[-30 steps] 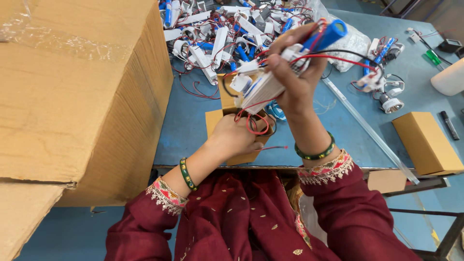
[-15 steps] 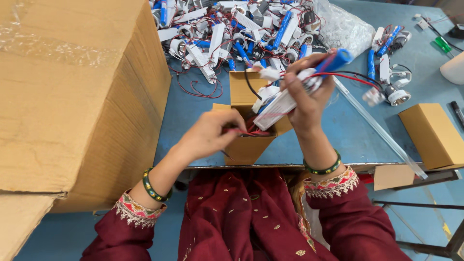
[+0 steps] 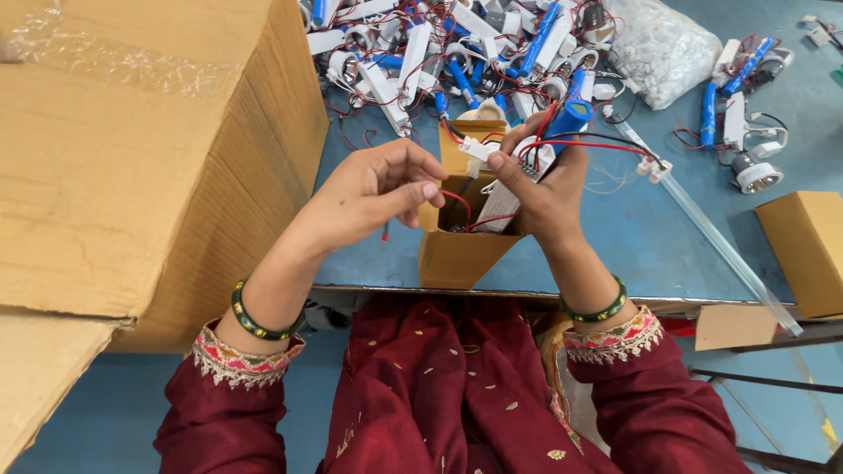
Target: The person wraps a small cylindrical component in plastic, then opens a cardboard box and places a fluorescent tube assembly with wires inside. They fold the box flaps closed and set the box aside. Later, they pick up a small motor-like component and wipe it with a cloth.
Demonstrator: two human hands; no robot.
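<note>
My right hand (image 3: 543, 189) grips a white driver module with a blue cylindrical battery (image 3: 569, 116) and red and black wires, held over a small open cardboard box (image 3: 457, 254) at the table's front edge. The module's lower end sits in the box mouth. My left hand (image 3: 373, 191) is beside the box on its left, fingers pinched on a red wire (image 3: 457, 197) that runs into the box. A small white connector (image 3: 476, 149) sticks up between my two hands.
A big cardboard carton (image 3: 140, 158) fills the left. A heap of white modules, blue batteries and wires (image 3: 457, 53) lies at the back of the blue table (image 3: 632, 237). A clear plastic bag (image 3: 663, 48), a clear tube (image 3: 711, 237) and another small box (image 3: 808, 250) lie right.
My right hand has lowered the module and battery from above the table down to the box mouth. My left hand has shifted from the box top to pinch the red wire.
</note>
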